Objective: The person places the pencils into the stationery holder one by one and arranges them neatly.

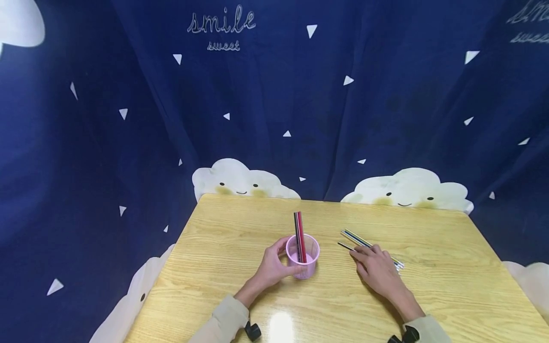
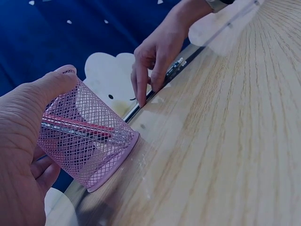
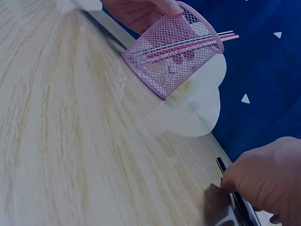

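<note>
Metal-mesh cup [image 2: 87, 136], glossy wooden table [image 1: 334, 300]

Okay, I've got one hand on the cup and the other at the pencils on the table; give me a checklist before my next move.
1. Cup upright on the table: ok.
2. Cup steadied: ok, your left hand grips it.
3. Room in the cup: ok, the red and black pencils leave much of the mouth free.
4. Right hand at the black pencil: ok, fingers touch it.
5. Firm pinch: cannot tell.
6. Black pencil apart from the loose pencils: not ok, your hand covers several together.
</note>
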`<state>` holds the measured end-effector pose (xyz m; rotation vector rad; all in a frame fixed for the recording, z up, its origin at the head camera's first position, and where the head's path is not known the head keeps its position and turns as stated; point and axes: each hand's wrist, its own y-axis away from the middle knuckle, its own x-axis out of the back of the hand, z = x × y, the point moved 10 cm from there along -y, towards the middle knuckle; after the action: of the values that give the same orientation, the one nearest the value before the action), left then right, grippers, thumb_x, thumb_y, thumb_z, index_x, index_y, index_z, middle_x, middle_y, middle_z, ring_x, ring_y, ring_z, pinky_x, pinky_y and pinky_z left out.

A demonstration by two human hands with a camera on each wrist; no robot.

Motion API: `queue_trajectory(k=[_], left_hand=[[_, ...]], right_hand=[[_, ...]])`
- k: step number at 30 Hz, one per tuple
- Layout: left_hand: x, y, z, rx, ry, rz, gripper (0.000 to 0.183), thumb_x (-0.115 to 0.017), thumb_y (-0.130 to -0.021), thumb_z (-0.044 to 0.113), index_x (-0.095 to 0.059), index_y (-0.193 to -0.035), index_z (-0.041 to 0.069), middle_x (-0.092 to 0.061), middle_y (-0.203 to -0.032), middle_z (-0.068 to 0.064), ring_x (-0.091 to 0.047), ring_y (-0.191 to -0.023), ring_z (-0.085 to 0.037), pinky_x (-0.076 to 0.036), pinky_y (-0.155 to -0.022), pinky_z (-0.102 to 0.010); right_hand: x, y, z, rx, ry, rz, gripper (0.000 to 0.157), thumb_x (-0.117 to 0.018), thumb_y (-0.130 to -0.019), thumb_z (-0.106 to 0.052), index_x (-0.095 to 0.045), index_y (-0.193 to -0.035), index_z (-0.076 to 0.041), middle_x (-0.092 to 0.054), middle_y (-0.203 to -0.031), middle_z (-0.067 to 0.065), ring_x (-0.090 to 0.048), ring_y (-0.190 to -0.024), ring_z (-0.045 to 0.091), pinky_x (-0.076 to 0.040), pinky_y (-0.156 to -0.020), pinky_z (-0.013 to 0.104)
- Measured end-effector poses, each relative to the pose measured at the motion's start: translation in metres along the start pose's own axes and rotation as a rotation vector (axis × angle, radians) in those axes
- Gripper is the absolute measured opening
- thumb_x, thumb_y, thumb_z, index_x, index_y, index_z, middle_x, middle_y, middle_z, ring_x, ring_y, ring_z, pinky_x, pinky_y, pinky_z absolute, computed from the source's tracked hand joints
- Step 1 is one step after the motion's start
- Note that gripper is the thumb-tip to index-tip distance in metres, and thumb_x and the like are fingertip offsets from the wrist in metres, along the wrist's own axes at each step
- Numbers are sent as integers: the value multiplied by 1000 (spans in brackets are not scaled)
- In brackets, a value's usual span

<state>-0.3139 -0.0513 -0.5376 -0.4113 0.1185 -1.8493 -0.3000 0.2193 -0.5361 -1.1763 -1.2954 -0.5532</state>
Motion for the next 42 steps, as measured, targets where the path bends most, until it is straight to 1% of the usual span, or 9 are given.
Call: queue_trajectory(k=[7, 11, 13, 15, 19, 27, 35, 37, 42], left_hand=[[0, 1, -1, 7, -8, 0, 83, -97, -72, 16, -58, -145, 8, -70, -134, -6, -66, -125, -27, -51, -110, -42], [0, 2, 0, 5, -6, 1, 83, -97, -72, 16, -57, -145, 8, -70, -135, -7, -65, -125, -27, -51, -111, -42], [0, 2, 0, 8, -3, 1, 83, -97, -72, 16, -58, -144, 7, -70, -135, -7, -65, -126, -27, -51, -111, -42], [0, 2, -1, 11, -1, 2, 83, -97, -72, 16, -58, -144, 8, -70, -135, -7, -65, -126, -26, -51, -111, -41], [0, 1, -1, 8, -7, 4, 82, -97, -72, 16, -58, -144, 8, -70, -134, -6, -66, -125, -26, -51, -110, -42], [0, 4, 0, -4, -2, -7, 82, -97, -72, 17, -58, -144, 9, -70, -133, -7, -65, -125, -30, -51, -110, -50], [0, 2, 2, -1, 35, 12, 83, -95, -70, 6, -57, -144, 5, -70, -134, -12, -65, -125, -37, -50, -110, -55], [0, 1, 2, -2, 33, 13, 82, -95, -70, 6, -58, -144, 5, -70, -134, -12, -65, -125, -37, -50, -110, -54], [0, 0, 1, -1, 9, 5, 81, -96, -72, 11, -59, -143, 9, -71, -133, -6, -66, -125, -29, -51, -110, -46]], right_hand=[[0, 1, -4, 37, -5, -38, 34, -69, -94, -10, -75, -128, -8, -70, -130, 11, -60, -107, 31, -43, -71, 39], [5, 2, -6, 91, -19, -45, 36, -71, -92, -5, -75, -128, -9, -69, -130, 15, -63, -110, 39, -54, -86, 54], [6, 2, -6, 115, -16, -52, 38, -71, -91, -3, -75, -128, -10, -69, -130, 16, -64, -110, 42, -54, -93, 62], [7, 2, -6, 132, -16, -57, 41, -71, -89, 1, -74, -128, -9, -69, -129, 17, -65, -110, 44, -52, -97, 65], [5, 2, -8, 165, -18, -43, 44, -73, -85, 6, -74, -127, -7, -69, -126, 19, -67, -110, 42, -53, -97, 65], [3, 6, -16, 207, -6, -3, 43, -76, -82, 9, -74, -123, -3, -70, -123, 22, -69, -111, 38, -54, -90, 69], [3, -3, -17, 214, 20, -50, 48, -78, -74, 13, -74, -120, -1, -70, -119, 22, -68, -110, 38, -51, -91, 73], [4, -4, -17, 215, 22, -53, 49, -78, -73, 13, -74, -120, -1, -70, -118, 21, -68, -109, 37, -52, -90, 71], [6, -4, -17, 228, 28, -44, 50, -79, -72, 15, -74, -120, 0, -70, -116, 18, -68, -106, 34, -54, -89, 64]])
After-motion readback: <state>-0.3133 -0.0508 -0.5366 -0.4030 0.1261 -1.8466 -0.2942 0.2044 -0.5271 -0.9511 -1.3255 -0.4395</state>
